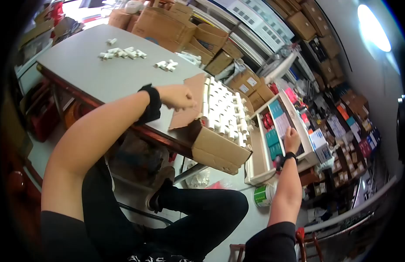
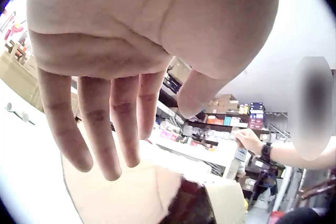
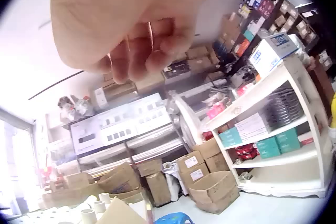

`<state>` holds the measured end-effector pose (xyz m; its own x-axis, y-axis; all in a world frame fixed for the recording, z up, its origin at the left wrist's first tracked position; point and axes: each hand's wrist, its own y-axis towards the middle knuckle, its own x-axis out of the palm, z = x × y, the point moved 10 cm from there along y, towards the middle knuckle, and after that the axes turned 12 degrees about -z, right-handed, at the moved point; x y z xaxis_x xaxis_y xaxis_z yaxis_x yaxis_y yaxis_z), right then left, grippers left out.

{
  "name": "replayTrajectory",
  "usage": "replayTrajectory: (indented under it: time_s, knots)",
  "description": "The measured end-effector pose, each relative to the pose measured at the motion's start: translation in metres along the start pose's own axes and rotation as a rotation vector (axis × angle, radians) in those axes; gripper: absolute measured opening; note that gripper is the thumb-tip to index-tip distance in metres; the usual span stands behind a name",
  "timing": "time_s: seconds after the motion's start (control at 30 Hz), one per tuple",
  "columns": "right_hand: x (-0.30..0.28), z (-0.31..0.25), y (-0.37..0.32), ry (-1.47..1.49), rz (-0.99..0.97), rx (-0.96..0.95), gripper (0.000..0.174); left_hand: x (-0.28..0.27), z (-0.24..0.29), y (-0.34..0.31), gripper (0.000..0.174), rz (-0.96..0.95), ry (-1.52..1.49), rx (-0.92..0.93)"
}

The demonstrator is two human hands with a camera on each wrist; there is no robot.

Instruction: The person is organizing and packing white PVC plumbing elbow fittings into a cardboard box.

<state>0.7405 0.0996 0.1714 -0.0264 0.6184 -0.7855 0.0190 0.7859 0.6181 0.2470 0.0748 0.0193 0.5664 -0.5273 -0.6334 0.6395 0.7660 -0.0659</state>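
An open cardboard box (image 1: 220, 150) at the table's corner holds rows of white tubular pieces (image 1: 220, 105). My left hand (image 1: 178, 97) is over the box's raised flap (image 1: 194, 94); whether it touches the flap I cannot tell. In the left wrist view the left hand (image 2: 131, 50) has its fingers hanging nearly straight, with nothing in them. Held up in the air to the right of the box, my right hand (image 1: 292, 140) has loosely curled fingers. The right wrist view shows that hand (image 3: 131, 29) holding nothing. More white pieces (image 1: 124, 53) lie loose on the table.
The grey table (image 1: 89, 78) extends to the left. Behind it stand cardboard boxes (image 1: 163, 28). A white shelf unit (image 1: 254, 168) with teal boxes is on the right, near a green and white bucket (image 1: 262, 195). My legs are below the table's edge.
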Motion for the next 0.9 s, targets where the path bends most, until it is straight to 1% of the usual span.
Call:
replayTrajectory:
  time_s: [0.03, 0.07, 0.1, 0.17, 0.2, 0.23, 0.3, 0.37, 0.43, 0.47, 0.5, 0.57, 0.63, 0.7, 0.77, 0.83, 0.9]
  knots:
    - [-0.009, -0.003, 0.001, 0.03, -0.008, 0.027, 0.041, -0.016, -0.009, -0.012, 0.04, 0.066, -0.066, -0.042]
    - [-0.021, -0.013, 0.002, 0.118, 0.062, -0.02, 0.046, -0.031, -0.015, -0.022, 0.039, 0.126, -0.124, -0.076]
    - [-0.028, -0.026, 0.007, 0.16, 0.043, -0.059, 0.043, -0.046, -0.02, -0.028, 0.039, 0.178, -0.177, -0.107]
    - [-0.044, -0.061, 0.022, 0.235, -0.003, -0.127, 0.037, -0.071, -0.039, -0.034, 0.039, 0.235, -0.148, -0.143]
    - [-0.047, -0.087, 0.027, 0.422, -0.063, -0.151, 0.029, -0.08, -0.048, -0.036, 0.038, 0.263, -0.139, -0.165]
    - [-0.047, -0.117, 0.031, 0.609, -0.128, -0.177, 0.023, -0.088, -0.055, -0.036, 0.038, 0.296, -0.168, -0.172]
    - [-0.052, -0.189, 0.034, 0.693, -0.248, -0.397, 0.02, -0.098, -0.077, -0.043, 0.037, 0.377, -0.238, -0.194]
    - [-0.064, -0.269, 0.024, 0.815, -0.411, -0.523, 0.02, -0.098, -0.098, -0.05, 0.034, 0.423, -0.299, -0.223]
    - [-0.076, -0.337, 0.016, 0.852, -0.542, -0.634, 0.02, -0.093, -0.125, -0.055, 0.032, 0.448, -0.325, -0.27]
    - [-0.089, -0.373, 0.007, 0.885, -0.543, -0.753, 0.021, -0.09, -0.136, -0.059, 0.03, 0.464, -0.332, -0.278]
    - [-0.09, -0.402, 0.002, 0.942, -0.597, -0.79, 0.022, -0.089, -0.145, -0.061, 0.029, 0.446, -0.282, -0.319]
    - [-0.087, -0.452, -0.001, 0.89, -0.628, -0.842, 0.024, -0.088, -0.163, -0.066, 0.027, 0.406, -0.181, -0.401]
    - [-0.068, -0.492, 0.003, 0.849, -0.652, -0.869, 0.026, -0.091, -0.176, -0.072, 0.026, 0.441, -0.205, -0.401]
    - [-0.031, -0.521, 0.017, 0.805, -0.683, -0.804, 0.026, -0.092, -0.19, -0.082, 0.025, 0.47, -0.249, -0.421]
    - [0.014, -0.544, 0.03, 0.771, -0.706, -0.781, 0.027, -0.091, -0.2, -0.091, 0.024, 0.499, -0.31, -0.457]
    - [0.067, -0.557, 0.041, 0.599, -0.726, -0.7, 0.029, -0.09, -0.213, -0.091, 0.024, 0.519, -0.275, -0.435]
    - [0.129, -0.564, 0.055, 0.516, -0.752, -0.692, 0.029, -0.091, -0.229, -0.096, 0.024, 0.549, -0.236, -0.426]
